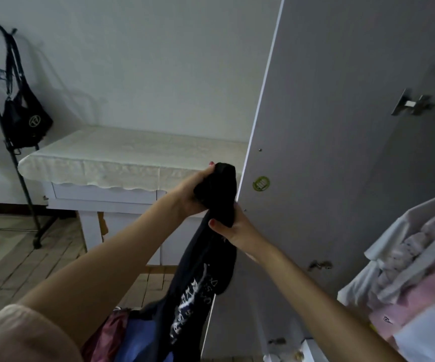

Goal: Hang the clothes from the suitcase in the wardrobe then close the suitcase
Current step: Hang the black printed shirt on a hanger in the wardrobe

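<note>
At about nine o'clock stands a black metal coat rack on the wooden floor. A black bag with a round light logo hangs from it by long straps. Near the centre, toward ten o'clock, a white table stands against the pale wall. A cream cloth with a wavy edge covers its top and hangs a little over the front. At about three o'clock, a round green sticker sits on a grey panel.
</note>
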